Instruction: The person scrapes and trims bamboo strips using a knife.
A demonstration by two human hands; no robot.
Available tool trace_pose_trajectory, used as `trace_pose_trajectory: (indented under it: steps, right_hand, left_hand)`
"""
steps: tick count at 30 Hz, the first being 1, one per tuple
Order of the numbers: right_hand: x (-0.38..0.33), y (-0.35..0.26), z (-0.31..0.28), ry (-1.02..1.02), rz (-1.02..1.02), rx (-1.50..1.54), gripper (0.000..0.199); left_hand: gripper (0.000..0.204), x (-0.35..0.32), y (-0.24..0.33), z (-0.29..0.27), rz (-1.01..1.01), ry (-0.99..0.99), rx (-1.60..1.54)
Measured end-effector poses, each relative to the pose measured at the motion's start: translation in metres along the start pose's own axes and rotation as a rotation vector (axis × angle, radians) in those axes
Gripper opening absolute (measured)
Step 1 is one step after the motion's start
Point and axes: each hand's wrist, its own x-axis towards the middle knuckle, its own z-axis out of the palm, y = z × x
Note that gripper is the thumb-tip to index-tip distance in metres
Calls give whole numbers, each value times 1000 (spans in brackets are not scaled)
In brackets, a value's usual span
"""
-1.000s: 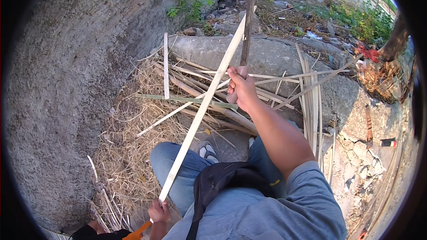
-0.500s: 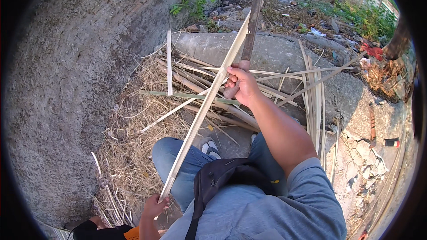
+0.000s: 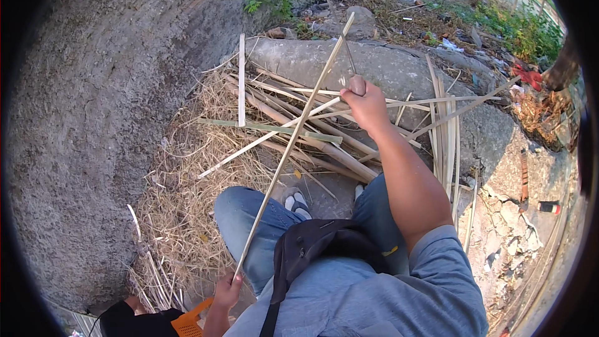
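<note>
My left hand (image 3: pixel 228 290), low in the view beside my left knee, is closed on the lower end of a long pale bamboo strip (image 3: pixel 293 140). The strip slants up and away to the right, its narrow edge toward me. Farther out, my right hand (image 3: pixel 368 107) is wrapped round the brown handle of a machete (image 3: pixel 357 85). The blade points away and up to the left, nearly edge-on and thin to the eye. It crosses the strip near the strip's far end; whether they touch I cannot tell.
Bamboo poles (image 3: pixel 324 143) and split strips (image 3: pixel 444 131) lie before my feet against a concrete ledge (image 3: pixel 387 68). Shavings (image 3: pixel 181 206) cover the ground at left, beside a rough wall (image 3: pixel 93 118). Another person's dark-clothed limb (image 3: pixel 134 321) shows at lower left.
The bamboo strip has turned from its broad face to its narrow edge. My right hand has shifted right and tilted the machete, its blade now leaning left across the strip.
</note>
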Motion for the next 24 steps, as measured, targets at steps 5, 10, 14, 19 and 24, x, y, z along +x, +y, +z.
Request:
trace_pose_trajectory:
  steps: [5, 10, 14, 19, 24]
  right_hand:
    - [-16, -22, -2, -197, -304, -526, 34]
    - [-44, -36, 16, -570, -696, -889, 12]
    - [-57, -40, 30, -688, -618, -921, 15]
    - [-20, -13, 18, -451, -468, -924, 18]
    - [-23, -13, 19, -405, -282, -938, 24]
  left_hand:
    - [62, -5, 11, 10, 109, 138, 135]
    - [63, -10, 18, 11, 83, 166, 158]
    - [62, -16, 14, 26, 110, 310, 195]
    - [62, -18, 14, 24, 18, 352, 121]
    - [60, -11, 20, 17, 16, 333, 176]
